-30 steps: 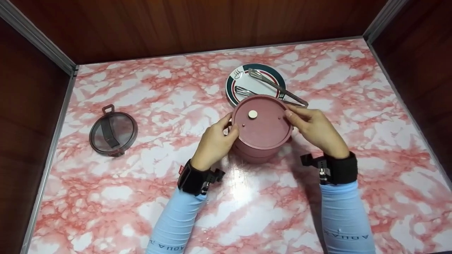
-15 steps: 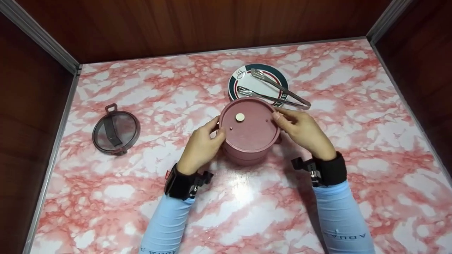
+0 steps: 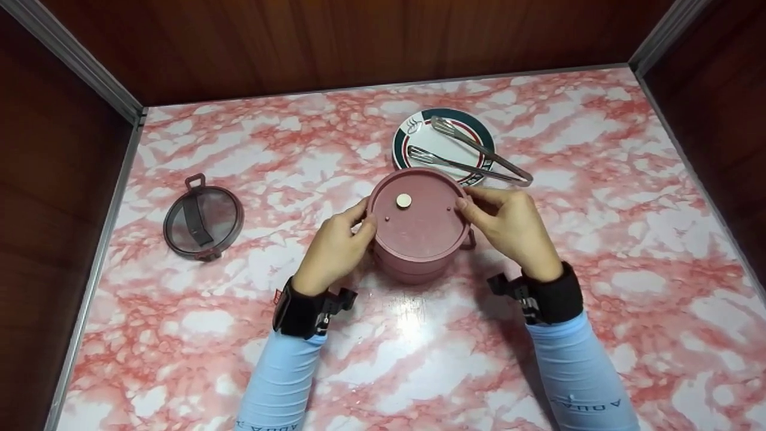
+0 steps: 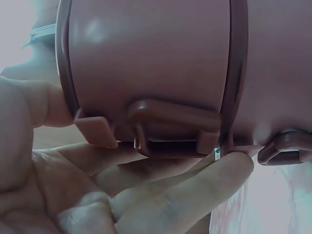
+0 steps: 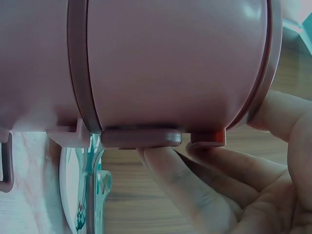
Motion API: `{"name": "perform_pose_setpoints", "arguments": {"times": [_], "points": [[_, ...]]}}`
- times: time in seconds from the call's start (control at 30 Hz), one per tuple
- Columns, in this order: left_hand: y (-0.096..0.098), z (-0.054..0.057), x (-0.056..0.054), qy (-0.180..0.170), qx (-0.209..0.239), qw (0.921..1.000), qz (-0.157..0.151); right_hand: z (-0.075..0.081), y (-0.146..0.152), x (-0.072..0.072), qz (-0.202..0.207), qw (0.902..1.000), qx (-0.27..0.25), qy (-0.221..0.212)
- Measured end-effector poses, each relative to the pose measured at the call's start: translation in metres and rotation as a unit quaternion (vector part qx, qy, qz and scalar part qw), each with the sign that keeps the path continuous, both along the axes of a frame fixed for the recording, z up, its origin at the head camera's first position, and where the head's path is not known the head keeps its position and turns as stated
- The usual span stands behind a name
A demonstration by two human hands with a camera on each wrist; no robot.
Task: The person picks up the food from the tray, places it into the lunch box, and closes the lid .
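A pink stacked lunch box (image 3: 419,233) with a pale round button on its lid stands between both hands in the head view. My left hand (image 3: 335,251) holds its upper tier (image 4: 151,63), the thumb at the lid rim and fingers under the side handle (image 4: 175,116) and clip. On the opposite side my right hand (image 3: 511,233) grips the same tier, thumb on the rim, fingers below the handle (image 5: 141,138) and clip tab (image 5: 207,140). A lower tier (image 4: 282,63) sits directly against the upper one. The inside of the box is hidden.
A plate (image 3: 400,149) with a dark green rim lies behind the box, and metal tongs (image 3: 479,146) rest across it. At the left lies a round see-through lid (image 3: 221,216) with a dark strap and small handle. Brown panels (image 3: 383,42) border the marbled table (image 3: 203,323).
Both hands and the lunch box have shifted left and slightly nearer, mostly in the first half second. The plate and tongs show more now. The view has drifted slightly.
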State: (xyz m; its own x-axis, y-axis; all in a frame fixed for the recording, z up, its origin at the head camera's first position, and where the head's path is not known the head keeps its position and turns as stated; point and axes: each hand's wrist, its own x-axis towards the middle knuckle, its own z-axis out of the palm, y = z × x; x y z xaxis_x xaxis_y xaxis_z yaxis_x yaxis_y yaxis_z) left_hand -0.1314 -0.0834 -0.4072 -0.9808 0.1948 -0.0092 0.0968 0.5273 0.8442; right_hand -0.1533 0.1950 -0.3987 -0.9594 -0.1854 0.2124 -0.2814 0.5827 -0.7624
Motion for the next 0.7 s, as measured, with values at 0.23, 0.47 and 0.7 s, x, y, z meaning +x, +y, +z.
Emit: {"name": "perform_pose_setpoints", "arguments": {"times": [0.23, 0.47, 0.7], "points": [[0.001, 0.0, 0.001, 0.017, -0.019, 0.9997, -0.003, 0.001, 0.0, 0.0, 0.015, 0.9997, 0.02, 0.007], [0.001, -0.001, 0.0, 0.001, 0.001, 1.0, 0.008, -0.001, 0.016, -0.006, -0.03, 0.9957, -0.011, -0.087], [0.0, -0.002, -0.001, 0.002, 0.001, 0.9999, 0.016, -0.023, 0.027, -0.02, -0.028, 0.9815, 0.113, -0.152]]}}
